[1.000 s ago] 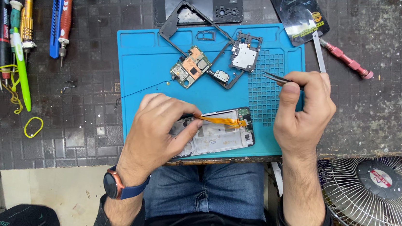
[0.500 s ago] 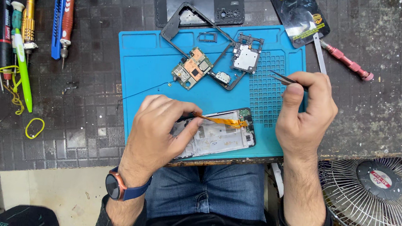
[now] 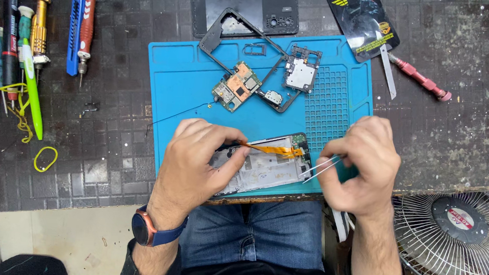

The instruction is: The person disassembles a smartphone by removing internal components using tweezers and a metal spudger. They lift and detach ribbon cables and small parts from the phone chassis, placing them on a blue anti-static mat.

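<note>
Two hands are at work close to me, above my blue jeans [image 3: 254, 230]. My left hand [image 3: 198, 163] presses down on the open phone frame [image 3: 265, 166], fingers curled over its left part. My right hand [image 3: 360, 165] pinches thin metal tweezers [image 3: 319, 167], and their tips touch the frame's right end. An orange ribbon strip [image 3: 273, 150] lies along the frame's top edge. All this sits on the blue mat [image 3: 184, 85]. Farther up the mat lies a small circuit board [image 3: 237, 87]. Beyond the mat rests the black back cover [image 3: 244, 8].
</note>
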